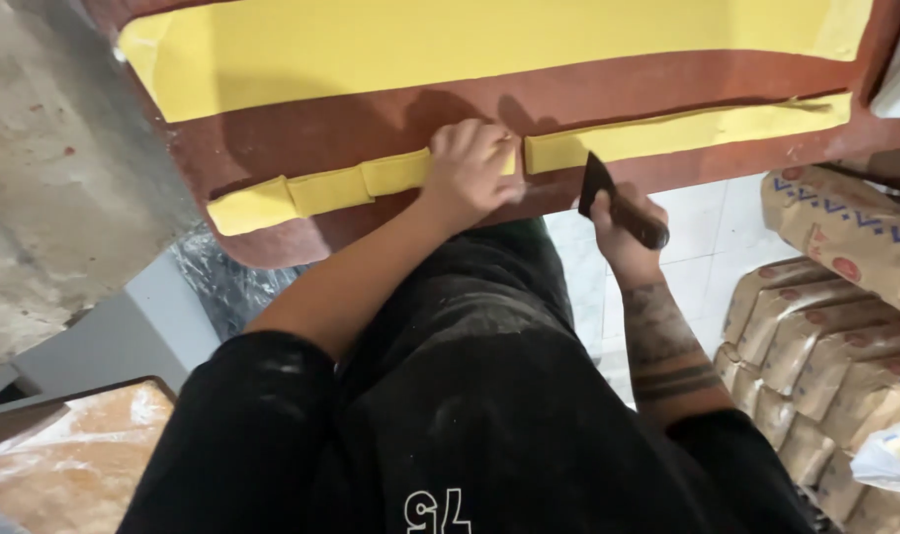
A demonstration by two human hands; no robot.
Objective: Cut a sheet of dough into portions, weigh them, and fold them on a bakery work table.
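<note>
Head view, looking down over a black top and dark apron. Stacked brown paper sacks [825, 356] at right on the floor, all closed, contents not visible; one more tan sack [850, 227] lying above them near the table corner. White bag [895, 455] at lower right edge, contents unclear.

Reddish-brown work table [371, 129] with rounded near corner. Wide yellow dough sheet [489, 44] spread across the far part. Narrow yellow dough strip [321, 190] along the near edge, partly folded over itself at left, cut through near the middle; separate right-hand strip piece [687, 133] running toward the far right corner, small gap between the two.

Left hand [470, 168] pressed flat-ish on the right end of the near strip, fingers curled down onto the dough, just beside the cut. Right hand [623, 232] clenched around a dark-handled knife [618, 203], blade pointing up toward the table edge, just below the right-hand piece, not touching the dough. Both hands near each other, cut gap between them.

Flour-dusted wooden board [64, 455] at lower left. Rough concrete wall [44, 168] at left, white tiled floor [707, 237] below the table edge.
</note>
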